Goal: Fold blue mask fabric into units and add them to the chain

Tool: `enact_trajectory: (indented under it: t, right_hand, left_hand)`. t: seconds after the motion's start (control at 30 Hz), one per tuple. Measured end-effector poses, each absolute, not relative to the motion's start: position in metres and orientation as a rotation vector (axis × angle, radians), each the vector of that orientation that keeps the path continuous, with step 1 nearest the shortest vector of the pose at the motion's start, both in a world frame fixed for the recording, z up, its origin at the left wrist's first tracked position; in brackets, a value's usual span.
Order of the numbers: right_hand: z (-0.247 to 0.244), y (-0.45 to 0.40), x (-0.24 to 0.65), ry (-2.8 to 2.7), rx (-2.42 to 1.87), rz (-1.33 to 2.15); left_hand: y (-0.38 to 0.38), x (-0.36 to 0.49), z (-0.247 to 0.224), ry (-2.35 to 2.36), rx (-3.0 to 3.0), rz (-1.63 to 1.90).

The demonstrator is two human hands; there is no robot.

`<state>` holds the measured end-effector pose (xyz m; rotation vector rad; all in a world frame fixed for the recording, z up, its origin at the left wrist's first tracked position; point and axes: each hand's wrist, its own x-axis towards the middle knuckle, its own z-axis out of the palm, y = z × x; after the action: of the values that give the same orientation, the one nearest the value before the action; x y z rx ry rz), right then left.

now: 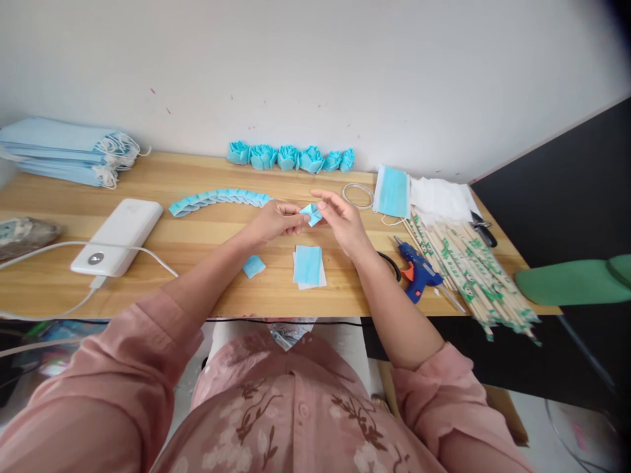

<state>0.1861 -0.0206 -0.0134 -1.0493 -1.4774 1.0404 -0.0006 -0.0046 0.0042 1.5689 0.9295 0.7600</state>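
Above the middle of the table, a small folded blue piece is held between both hands. My left hand pinches its left side, and my right hand grips its right side between thumb and fingers. Below the hands lie blue and white rectangular sheets, one over the other. A small blue square rests to their left. Left of my left hand, a curved row of overlapping folded blue pieces lies on the wood.
Blue flowers line the wall. Stacked masks and a white power bank with a cable are left. Right are a wire coil, a mask, a blue glue gun, wrapped chopsticks and a green bottle.
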Motion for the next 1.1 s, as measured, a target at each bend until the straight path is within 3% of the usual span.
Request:
enact_trajectory:
  t: [1.1]
  right_hand:
    - [-0.024, -0.012, 0.187, -1.512, -1.044, 1.031]
  left_hand:
    - [-0.005, 0.001, 0.004, 0.984, 1.537, 0.797]
